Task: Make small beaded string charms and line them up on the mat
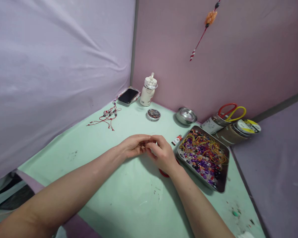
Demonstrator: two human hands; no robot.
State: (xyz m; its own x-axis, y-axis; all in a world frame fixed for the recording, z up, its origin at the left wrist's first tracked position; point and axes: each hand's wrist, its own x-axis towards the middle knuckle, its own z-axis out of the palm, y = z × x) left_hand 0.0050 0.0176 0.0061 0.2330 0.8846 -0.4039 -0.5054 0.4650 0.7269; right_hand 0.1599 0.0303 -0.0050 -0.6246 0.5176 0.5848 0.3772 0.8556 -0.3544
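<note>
Above the middle of the table, my left hand (135, 145) and my right hand (161, 152) meet with their fingertips close together. The left fingers are curled inward, palm partly upward. On the other side, my right thumb and forefinger are pinched at the left fingertips. Something very thin, perhaps a strand, shows faintly between them, but it is too small to name. Under my right wrist a red curved handle (164, 173) shows on the table, mostly hidden. The metal tray (225, 172) of mixed beads (203, 162) and yellow cords (188, 142) lies right of my right hand.
Behind the hands stand a small round container (153, 114), a white bottle (147, 94), a phone (128, 96) and a steel bowl (186, 116). Red beaded cords (109, 114) lie at the back left. Jars with scissors (229, 112) and a spool (248, 126) border the tray.
</note>
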